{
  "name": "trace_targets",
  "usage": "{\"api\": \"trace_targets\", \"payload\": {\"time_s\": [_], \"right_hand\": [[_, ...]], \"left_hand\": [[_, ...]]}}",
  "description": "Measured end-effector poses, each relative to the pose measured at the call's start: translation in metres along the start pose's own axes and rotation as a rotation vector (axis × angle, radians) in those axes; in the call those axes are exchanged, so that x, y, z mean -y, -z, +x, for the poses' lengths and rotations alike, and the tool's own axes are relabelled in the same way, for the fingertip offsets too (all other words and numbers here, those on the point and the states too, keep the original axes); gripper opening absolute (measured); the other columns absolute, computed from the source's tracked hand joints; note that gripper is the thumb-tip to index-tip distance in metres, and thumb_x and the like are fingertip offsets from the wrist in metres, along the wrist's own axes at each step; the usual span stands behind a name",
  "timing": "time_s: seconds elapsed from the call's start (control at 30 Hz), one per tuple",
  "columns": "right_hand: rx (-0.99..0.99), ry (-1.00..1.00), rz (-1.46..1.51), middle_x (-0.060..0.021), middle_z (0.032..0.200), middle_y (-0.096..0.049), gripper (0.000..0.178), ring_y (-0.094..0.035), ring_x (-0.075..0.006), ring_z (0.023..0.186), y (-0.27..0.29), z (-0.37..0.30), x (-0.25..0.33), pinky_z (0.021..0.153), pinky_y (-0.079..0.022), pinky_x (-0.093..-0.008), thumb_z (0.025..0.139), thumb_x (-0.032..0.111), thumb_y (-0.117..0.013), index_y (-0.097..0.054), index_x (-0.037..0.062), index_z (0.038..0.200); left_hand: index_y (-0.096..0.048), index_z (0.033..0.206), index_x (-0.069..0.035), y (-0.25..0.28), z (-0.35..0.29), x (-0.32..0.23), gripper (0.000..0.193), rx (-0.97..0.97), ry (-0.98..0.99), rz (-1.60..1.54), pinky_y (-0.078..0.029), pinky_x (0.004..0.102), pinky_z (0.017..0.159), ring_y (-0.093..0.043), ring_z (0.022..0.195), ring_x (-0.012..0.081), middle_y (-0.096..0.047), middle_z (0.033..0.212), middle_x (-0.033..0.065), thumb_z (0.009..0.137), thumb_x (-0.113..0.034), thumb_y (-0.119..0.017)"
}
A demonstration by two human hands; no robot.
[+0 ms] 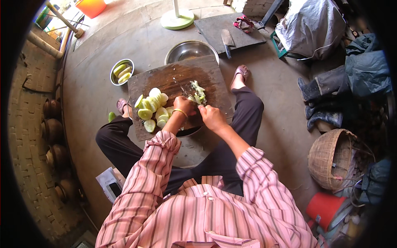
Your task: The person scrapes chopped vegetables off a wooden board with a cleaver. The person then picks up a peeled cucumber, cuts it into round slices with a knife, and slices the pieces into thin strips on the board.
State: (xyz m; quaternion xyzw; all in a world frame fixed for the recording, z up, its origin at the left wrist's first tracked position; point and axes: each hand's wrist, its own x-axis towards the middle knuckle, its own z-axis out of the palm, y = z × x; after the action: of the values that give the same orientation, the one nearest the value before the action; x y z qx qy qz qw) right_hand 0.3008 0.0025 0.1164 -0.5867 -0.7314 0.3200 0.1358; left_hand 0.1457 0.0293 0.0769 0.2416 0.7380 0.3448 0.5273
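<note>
A wooden chopping board (165, 80) lies in front of me between my knees. My right hand (214, 118) is closed at its near right part, around what looks like a knife handle; a thin, blurred blade (180, 85) points away to the left. Beside it my left hand (185, 106) is closed, pressed down on the board, and what it holds is hidden. Pale green gourd-like slices (154, 101) are heaped left of my left hand. Stringy, pale pulp scraps (198, 93) lie just beyond my hands.
A bowl (122, 72) with pale green gourd pieces stands left of the board. Behind it sits a metal basin (192, 51). A cleaver (227, 40) rests on a dark slab (209, 29). A wicker basket (331, 159) and red bucket (324, 208) are at right.
</note>
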Motion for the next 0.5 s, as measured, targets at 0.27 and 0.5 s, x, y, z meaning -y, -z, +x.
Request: {"api": "trace_targets", "payload": {"time_s": [0.27, 0.5], "right_hand": [[-0.043, 0.045, 0.133, -0.0278, 0.076, -0.063, 0.048, -0.063, -0.0441, 0.078, -0.004, -0.001, -0.006, 0.070, -0.050, -0.0512, 0.094, 0.042, -0.045, -0.062, -0.0003, 0.080], [0.028, 0.015, -0.012, -0.0276, 0.076, -0.063, 0.049, -0.063, -0.0441, 0.077, 0.007, -0.006, 0.019, 0.070, -0.050, -0.0517, 0.094, 0.043, -0.045, -0.062, -0.0001, 0.079]], "left_hand": [[-0.060, 0.079, 0.003, 0.007, 0.007, 0.006, 0.009, 0.068, 0.064, -0.053, -0.055, 0.0361, 0.041, -0.064, 0.049, 0.0256, -0.063, 0.064, 0.0140, 0.081, -0.006, -0.061], [-0.060, 0.081, 0.004, 0.011, 0.013, 0.016, 0.009, 0.072, 0.026, -0.079, -0.055, 0.0371, 0.041, -0.063, 0.050, 0.0236, -0.062, 0.062, 0.0132, 0.080, -0.005, -0.060]]}}
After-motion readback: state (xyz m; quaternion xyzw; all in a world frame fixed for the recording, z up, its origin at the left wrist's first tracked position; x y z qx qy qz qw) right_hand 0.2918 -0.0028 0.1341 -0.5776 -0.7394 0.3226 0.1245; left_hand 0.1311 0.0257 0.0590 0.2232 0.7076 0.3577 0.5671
